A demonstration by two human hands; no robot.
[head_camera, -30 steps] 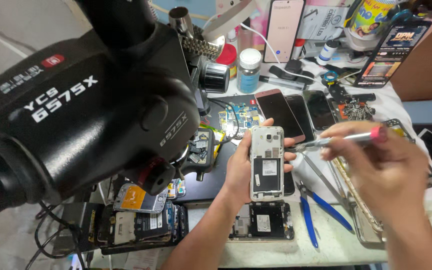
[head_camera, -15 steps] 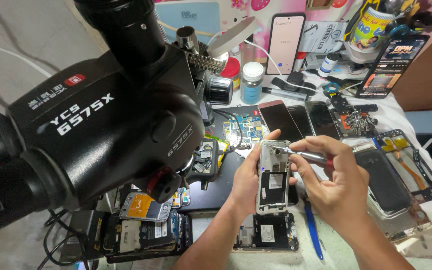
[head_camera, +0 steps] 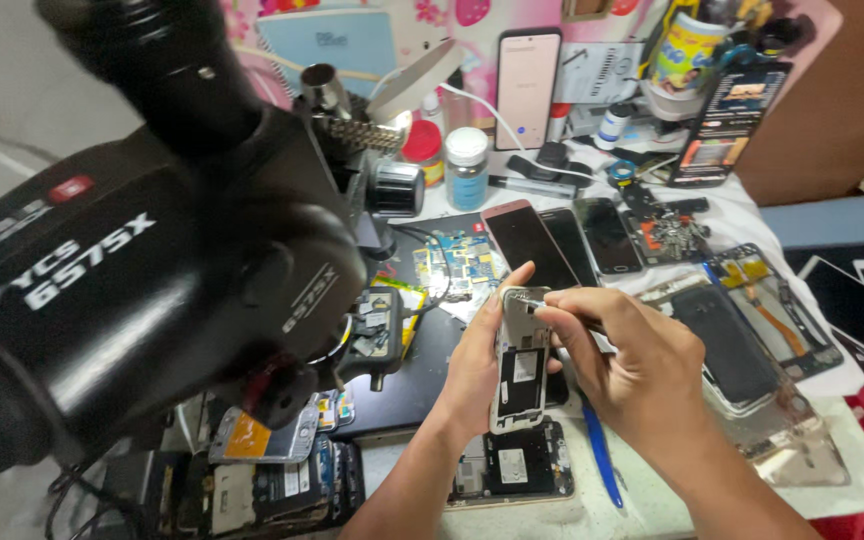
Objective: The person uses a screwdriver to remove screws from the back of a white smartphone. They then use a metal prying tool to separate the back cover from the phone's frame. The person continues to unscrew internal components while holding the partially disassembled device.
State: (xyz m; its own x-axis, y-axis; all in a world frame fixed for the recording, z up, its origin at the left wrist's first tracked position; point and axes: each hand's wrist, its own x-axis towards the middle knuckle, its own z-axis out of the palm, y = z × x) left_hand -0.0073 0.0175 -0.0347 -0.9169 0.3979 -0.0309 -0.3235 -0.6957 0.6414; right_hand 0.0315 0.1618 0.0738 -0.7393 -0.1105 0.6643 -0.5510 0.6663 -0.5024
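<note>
A bulky black microscope head (head_camera: 152,270) with two eyepiece tubes fills everything to the left of the fingers and blocks part of the white cluttered workbench (head_camera: 742,215) that spreads out behind and to the right of them. Beyond the fingertips, three dark-screened flat phones (head_camera: 562,240) lie side by side, and further back a white-framed phone (head_camera: 529,88) stands upright with its screen lit. To the right of the right hand's knuckles sits an opened phone body with a dark panel (head_camera: 727,345) on a silvery frame. Just below the left wrist lies an opened phone back with exposed black parts (head_camera: 512,465), and beside it, under the right forearm, a blue-handled pair of tweezers (head_camera: 600,455). The left hand (head_camera: 477,365) is wrapped around the lower edge of a silver opened phone chassis with a black inner plate (head_camera: 520,360), thumb on one side and fingers behind, holding it upright between the two hands. The right hand (head_camera: 642,375) has its thumb and forefinger pinched narrowly on a thin metal tool (head_camera: 552,312), whose tip meets the top end of the chassis; it looks like a fine screwdriver, though the fingers hide most of it.
</note>
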